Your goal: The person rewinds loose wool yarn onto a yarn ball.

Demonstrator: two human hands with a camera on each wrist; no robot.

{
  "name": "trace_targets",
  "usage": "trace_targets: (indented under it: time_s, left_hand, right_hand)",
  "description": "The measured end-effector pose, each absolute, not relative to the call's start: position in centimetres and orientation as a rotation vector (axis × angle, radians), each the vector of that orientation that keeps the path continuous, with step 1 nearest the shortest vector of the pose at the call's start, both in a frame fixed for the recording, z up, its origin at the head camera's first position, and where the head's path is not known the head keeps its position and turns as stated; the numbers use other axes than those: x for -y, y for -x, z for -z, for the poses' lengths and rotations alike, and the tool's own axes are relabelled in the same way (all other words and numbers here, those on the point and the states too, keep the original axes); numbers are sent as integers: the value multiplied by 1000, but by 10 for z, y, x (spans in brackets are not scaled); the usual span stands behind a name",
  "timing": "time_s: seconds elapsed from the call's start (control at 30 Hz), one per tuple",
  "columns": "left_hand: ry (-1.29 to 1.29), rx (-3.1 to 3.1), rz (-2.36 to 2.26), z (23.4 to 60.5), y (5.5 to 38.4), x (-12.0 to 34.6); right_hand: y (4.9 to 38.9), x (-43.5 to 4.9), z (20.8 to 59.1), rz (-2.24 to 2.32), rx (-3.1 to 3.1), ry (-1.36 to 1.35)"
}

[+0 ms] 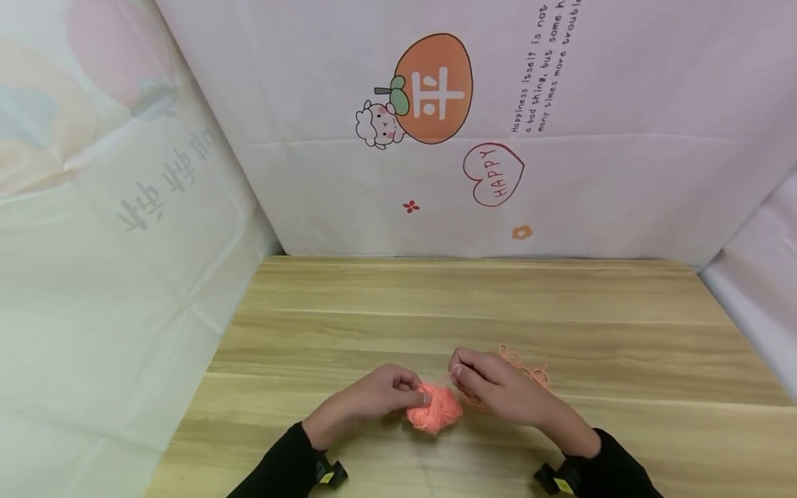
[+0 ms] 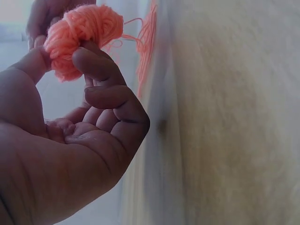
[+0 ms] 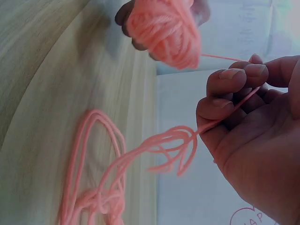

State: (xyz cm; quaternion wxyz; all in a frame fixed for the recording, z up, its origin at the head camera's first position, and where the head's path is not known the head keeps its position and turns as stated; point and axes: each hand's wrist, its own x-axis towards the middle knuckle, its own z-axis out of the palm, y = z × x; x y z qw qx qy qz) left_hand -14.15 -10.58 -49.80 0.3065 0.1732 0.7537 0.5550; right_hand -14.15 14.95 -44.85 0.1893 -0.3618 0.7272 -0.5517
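My left hand pinches a small coral-pink ball of yarn between thumb and fingers, close over the table. In the left wrist view the ball sits at the fingertips, its strands wound in crossing layers. Just to the right, my right hand has its fingers curled round a single yarn strand, pinched at the thumb and index finger. That strand runs from the ball into the right hand, and on past the palm to loose loops of yarn lying on the table.
The loose yarn lies beyond and partly behind the right hand on the wood-grain table. A white printed cloth hangs at the table's far edge, with more cloth along both sides. Dark wrist devices show at the black sleeves.
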Motion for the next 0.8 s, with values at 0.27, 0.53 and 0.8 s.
trace_targets:
  time_s: [0.27, 0.53, 0.8]
  left_hand:
    - [-347, -2023, -1501, 503, 150, 106]
    - [-307, -2055, -1544, 501, 163, 106]
    - [-249, -1996, -1731, 495, 173, 103]
  right_hand:
    - [133, -152, 442, 1535, -2106, 1108]
    - [127, -151, 444, 1500, -2195, 1153]
    - [120, -152, 449, 1461, -2217, 1117]
